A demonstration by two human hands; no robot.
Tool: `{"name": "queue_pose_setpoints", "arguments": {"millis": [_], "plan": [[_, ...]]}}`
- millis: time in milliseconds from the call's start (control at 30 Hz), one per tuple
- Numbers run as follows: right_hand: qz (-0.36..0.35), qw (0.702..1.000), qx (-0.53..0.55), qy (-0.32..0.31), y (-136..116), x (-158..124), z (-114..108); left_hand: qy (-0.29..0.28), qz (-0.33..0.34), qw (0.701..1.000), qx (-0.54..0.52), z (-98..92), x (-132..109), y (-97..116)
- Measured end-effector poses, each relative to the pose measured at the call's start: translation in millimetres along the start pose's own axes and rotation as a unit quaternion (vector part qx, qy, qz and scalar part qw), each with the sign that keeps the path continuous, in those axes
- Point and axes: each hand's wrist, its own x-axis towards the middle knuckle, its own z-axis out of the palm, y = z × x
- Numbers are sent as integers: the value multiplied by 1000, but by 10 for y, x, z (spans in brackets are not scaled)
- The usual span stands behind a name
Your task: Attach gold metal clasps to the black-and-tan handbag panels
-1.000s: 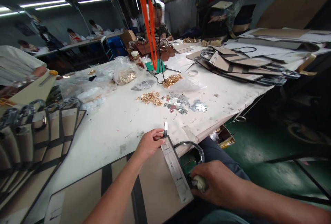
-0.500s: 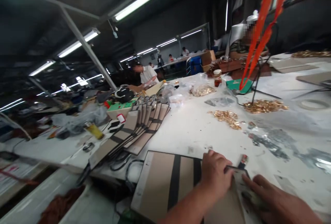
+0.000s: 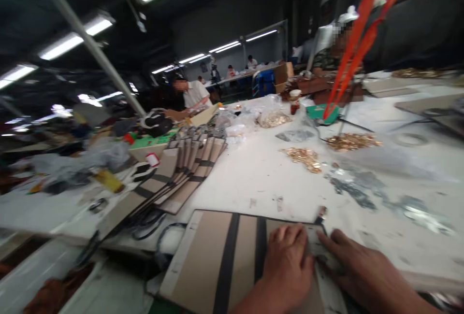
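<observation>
Beige, black-banded panel [image 3: 245,256], perhaps cardboard.

Lays the left grip [image 3: 288,262] flat on the panel [image 3: 244,251], not at the far corner by the black tab [image 3: 320,215] as a second ago. Reaches the right grip [image 3: 357,266] over the pale end strip [image 3: 328,287], beside the left grip, in from beyond the panel's edge. Looks further left, taking in green box [image 3: 148,146], yellow object [image 3: 109,180] and brown material [image 3: 60,287], well left of both grips.
</observation>
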Motion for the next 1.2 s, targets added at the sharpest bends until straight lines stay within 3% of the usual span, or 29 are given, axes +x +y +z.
{"name": "queue_pose_setpoints", "arguments": {"millis": [67,200,333,633,733,800,867,933,1033,1200], "plan": [[29,996,-15,-83,-207,106,-323,-4,6,999,53,39,53,-49],[39,989,-8,-142,-339,408,-659,69,110,983,129,236,246,-319],[10,987,-40,-153,-308,466,-718,123,163,966,161,306,312,-419],[-41,986,-80,-140,-253,554,-734,143,194,955,173,300,353,-456],[16,996,-24,-88,8,519,-854,147,193,955,172,317,369,-477],[103,994,9,-16,319,466,-964,144,187,957,167,335,370,-485],[222,974,9,42,688,418,-1088,140,178,961,159,353,364,-492],[318,947,-10,50,1034,398,-1204,138,163,965,150,360,352,-491],[357,933,-16,33,1372,433,-1291,138,148,969,142,346,326,-470],[371,929,-21,6,1518,463,-1268,137,144,971,130,356,335,-459]]}}
